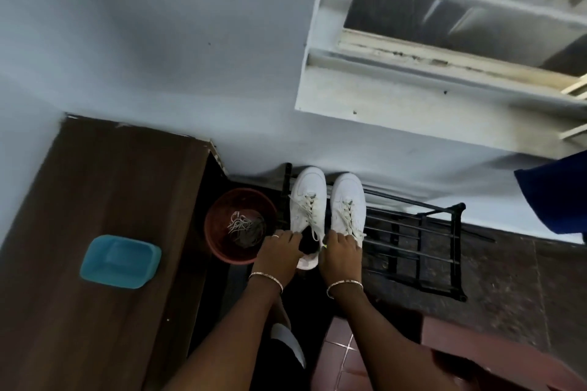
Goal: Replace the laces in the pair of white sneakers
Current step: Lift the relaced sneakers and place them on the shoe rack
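Left sneaker (309, 182) and right sneaker (347, 187) stand laced, side by side on the black rack (413, 232); my left hand (279, 251) and right hand (341, 255) each curl round a heel collar, probably the firmest hold on light shoes whose laces (305, 204) look limp.

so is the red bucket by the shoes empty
Not empty: the bucket holds a loose tangle of laces.

Two white sneakers (308, 200) are counted. Two hands are shown, the left hand (279, 252) and the right hand (340, 255). Two bracelets (266, 277) are worn, one on each wrist, and one ring (275, 235). One blue tub (119, 262), one brown bucket (219, 216), one black rack (438, 247) and one wooden counter (95, 194) are seen.
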